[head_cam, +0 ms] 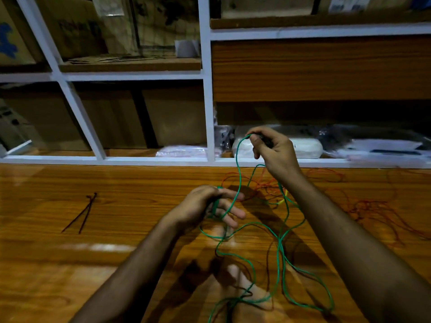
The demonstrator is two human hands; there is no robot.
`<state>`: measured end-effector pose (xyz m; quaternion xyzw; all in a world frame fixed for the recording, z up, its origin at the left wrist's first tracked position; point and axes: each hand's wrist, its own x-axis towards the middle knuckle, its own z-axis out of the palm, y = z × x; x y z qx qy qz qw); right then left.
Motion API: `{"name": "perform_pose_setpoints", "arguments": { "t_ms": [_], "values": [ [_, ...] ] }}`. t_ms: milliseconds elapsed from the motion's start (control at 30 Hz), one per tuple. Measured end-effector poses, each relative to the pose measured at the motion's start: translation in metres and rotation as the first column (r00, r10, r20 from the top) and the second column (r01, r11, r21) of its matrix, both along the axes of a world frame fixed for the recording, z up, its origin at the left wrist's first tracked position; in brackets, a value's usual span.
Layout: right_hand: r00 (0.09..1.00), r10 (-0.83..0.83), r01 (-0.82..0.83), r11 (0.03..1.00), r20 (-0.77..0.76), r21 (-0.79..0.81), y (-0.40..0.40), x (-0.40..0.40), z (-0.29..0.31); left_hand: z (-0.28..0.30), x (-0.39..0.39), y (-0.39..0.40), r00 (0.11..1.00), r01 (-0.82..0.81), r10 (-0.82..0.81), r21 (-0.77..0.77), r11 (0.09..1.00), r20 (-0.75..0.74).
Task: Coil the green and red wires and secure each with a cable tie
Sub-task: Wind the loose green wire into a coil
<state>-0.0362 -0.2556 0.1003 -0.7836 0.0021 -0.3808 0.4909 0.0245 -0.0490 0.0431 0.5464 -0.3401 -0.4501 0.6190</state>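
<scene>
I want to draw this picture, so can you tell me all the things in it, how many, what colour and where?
green wire: one, green, looping loose from both hands down over the floor
red wire: one, red, lying tangled on the floor to the right and behind the hands
cable ties: two, dark, lying on the floor to the left, their heads touching
floor: one, shiny brown wood
shelf unit: one, white frame with brown boards, at the back
cardboard boxes: several, brown, on the shelves
plastic-wrapped packages: several, white and dark, on the bottom shelf
foot: one, bare, at the bottom under the green loops
left hand: one, holds gathered green wire
right hand: one, raised, pinches the green wire
</scene>
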Motion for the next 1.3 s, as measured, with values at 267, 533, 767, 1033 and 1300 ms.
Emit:
{"name": "perform_pose_setpoints", "arguments": {
  "t_ms": [267,533,767,1033,1300],
  "values": [
    [0.887,-0.419,0.343,0.88,-0.197,-0.329,-0.008,0.024,-0.033,0.01,-0.006,-0.005,0.847,0.168,-0.339,-0.398,0.902,-0.41],
    [0.787,-0.232,-0.275,0.697,-0.571,-0.662,0.043,-0.004,-0.06,0.023,0.007,-0.008,0.785,-0.227,-0.162,-0.52,0.823,-0.599],
    [0.682,-0.228,-0.485,0.57,-0.695,-0.663,0.08,-0.058,-0.033,0.027,0.027,-0.006,0.733,-0.504,0.167,-0.362,0.784,-0.659],
    [0.861,-0.283,-0.397,0.144,-0.422,-0.907,0.098,-0.077,0.018,0.002,0.027,-0.019,0.771,-0.524,0.362,-0.198,0.829,-0.524],
    [0.983,-0.183,0.028,0.249,-0.019,-0.968,0.046,-0.035,0.043,0.002,0.006,-0.018,0.858,-0.283,0.167,-0.175,0.943,-0.485]
  ]
}}
